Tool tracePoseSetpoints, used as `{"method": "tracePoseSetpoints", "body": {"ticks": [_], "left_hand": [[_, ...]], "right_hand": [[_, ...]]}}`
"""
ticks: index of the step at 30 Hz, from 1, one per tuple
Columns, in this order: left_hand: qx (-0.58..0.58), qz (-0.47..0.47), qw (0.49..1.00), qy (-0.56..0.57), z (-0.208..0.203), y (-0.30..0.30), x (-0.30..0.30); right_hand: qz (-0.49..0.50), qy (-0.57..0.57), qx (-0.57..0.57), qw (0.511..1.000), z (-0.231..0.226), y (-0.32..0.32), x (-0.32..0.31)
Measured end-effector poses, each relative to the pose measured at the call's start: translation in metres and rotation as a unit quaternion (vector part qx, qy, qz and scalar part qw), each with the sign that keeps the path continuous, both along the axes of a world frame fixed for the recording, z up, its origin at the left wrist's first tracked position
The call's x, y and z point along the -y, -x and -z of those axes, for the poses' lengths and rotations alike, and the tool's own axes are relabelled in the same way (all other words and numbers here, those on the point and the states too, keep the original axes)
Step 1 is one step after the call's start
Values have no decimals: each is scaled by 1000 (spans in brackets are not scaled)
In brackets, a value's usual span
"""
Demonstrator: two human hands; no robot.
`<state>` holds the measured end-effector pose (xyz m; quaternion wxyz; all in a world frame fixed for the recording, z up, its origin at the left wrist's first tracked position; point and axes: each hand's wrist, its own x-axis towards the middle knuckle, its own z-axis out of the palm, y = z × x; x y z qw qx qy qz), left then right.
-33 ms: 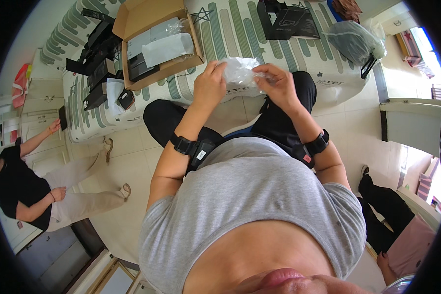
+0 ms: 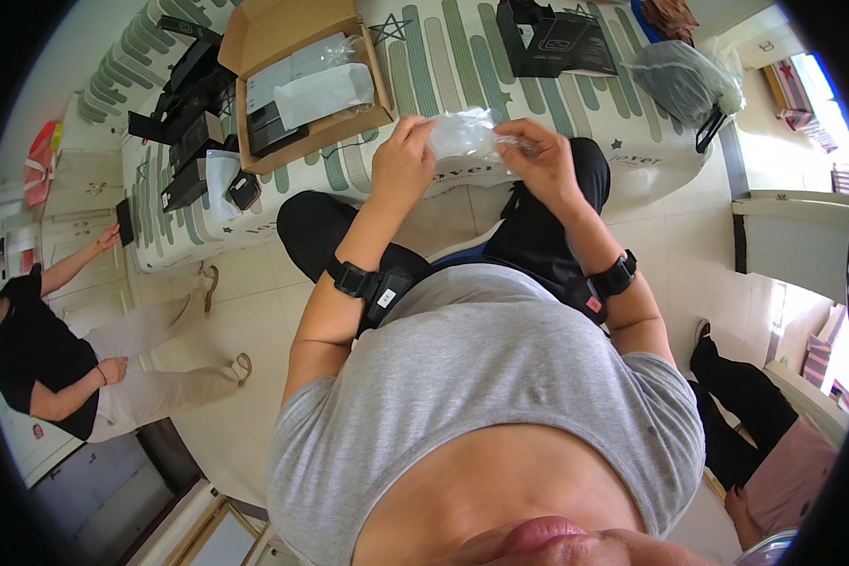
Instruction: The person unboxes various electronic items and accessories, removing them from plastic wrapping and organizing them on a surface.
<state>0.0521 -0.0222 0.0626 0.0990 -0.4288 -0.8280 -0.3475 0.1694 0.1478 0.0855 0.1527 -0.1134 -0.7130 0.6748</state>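
Counts 1st: 1 open cardboard box [image 2: 340, 140] on the striped cover [image 2: 443, 47], w/ 1 white pouch [image 2: 325, 92] & 1 black case [image 2: 272, 128] visible inside, other bits too overlapped to count. L of the cardboard box: several black boxes [image 2: 193, 141], jumbled, exact no. unclear, + 1 white sleeve [image 2: 221, 184] & 1 small black item [image 2: 244, 191] nearest its lower L corner. R of the cardboard box: 1 black carton [image 2: 571, 42], then further R 1 tied bag [image 2: 679, 80] w/ grey contents. 2 wrist straps [image 2: 354, 280], 1 per arm. 2 others: person in black top [image 2: 42, 358] well L of & below the cardboard box, w/ 1 dark flat thing [image 2: 124, 224] in hand; person in black trousers [image 2: 750, 401] far R & below it, partly seen. 1 clear plastic bag [image 2: 464, 134], crinkled, sits just R of the cardboard box's lower R corner, b/w the hands: L hand [image 2: 404, 162] pinches its L edge, thumb vs. fingers; R hand [image 2: 542, 165], slightly blurred, pinches its R end b/w thumb & index. Most of the plastic bag spans the gap b/w both sets of fingertips; can't tell if anything's inside.
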Motion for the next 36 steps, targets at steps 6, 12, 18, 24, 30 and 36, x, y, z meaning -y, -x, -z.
{"method": "tracePoseSetpoints", "body": {"ticks": [6, 12, 18, 24, 30, 36], "left_hand": [[-4, -37, 999, 37, -2, 3, 1], [43, 26, 998, 40, -10, -12, -9], [91, 61, 994, 23, -9, -32, -12], [81, 66, 995, -2, -10, -34, -14], [103, 102, 988, -48, -18, -31, -16], [168, 121, 973, -104, -12, -23, -17]], "right_hand": [[14, 257, -72, 964, -14, 0, -17], [-103, 88, 65, 989, 2, 20, 14], [58, -255, 11, 965, 19, 33, 23], [-4, 71, 96, 993, 16, 33, 19], [-99, 155, 28, 983, 19, 25, 16], [-69, -545, 104, 829, 7, 32, 26]]}}
